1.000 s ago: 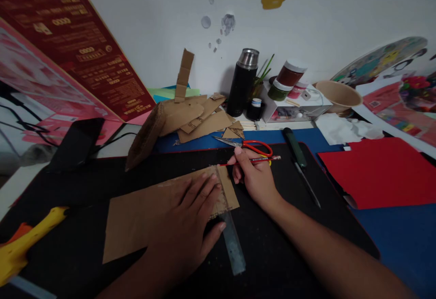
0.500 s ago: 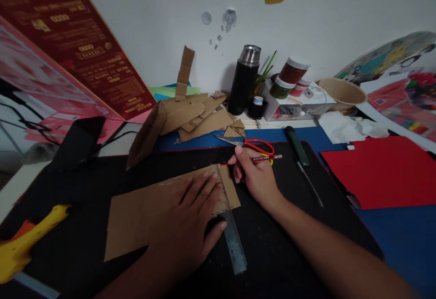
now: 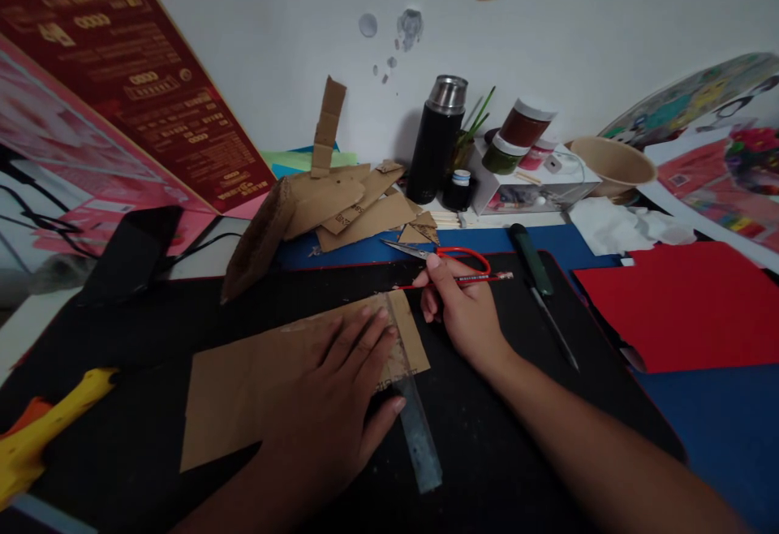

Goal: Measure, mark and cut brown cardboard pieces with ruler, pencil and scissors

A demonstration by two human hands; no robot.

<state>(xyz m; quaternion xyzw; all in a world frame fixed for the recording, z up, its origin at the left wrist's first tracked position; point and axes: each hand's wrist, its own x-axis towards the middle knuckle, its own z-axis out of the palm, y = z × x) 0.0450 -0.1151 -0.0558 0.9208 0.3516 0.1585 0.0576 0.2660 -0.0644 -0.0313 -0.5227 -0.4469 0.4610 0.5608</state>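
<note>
A flat brown cardboard sheet point(image 3: 243, 392) lies on a black cutting mat point(image 3: 146, 323). My left hand point(image 3: 337, 404) rests on it with fingers spread flat, pressing a clear ruler point(image 3: 417, 428) that runs along the sheet's right end. My right hand point(image 3: 459, 311) is just beyond the sheet's far right corner, fingers closed round a red pencil point(image 3: 480, 278) that lies nearly level, its tip pointing left and clear of the cardboard.
Red-handled scissors point(image 3: 454, 255) and a green-handled knife point(image 3: 539, 278) lie behind my right hand. Cardboard scraps point(image 3: 346, 205), a black flask point(image 3: 438, 140), paint jars point(image 3: 517, 136) and a bowl point(image 3: 612, 165) stand at the wall. Red paper point(image 3: 687, 307) right, yellow tool point(image 3: 49, 432) left.
My right hand has lifted the pencil slightly up and away from the cardboard's corner. My left hand, the ruler and the sheet have stayed put.
</note>
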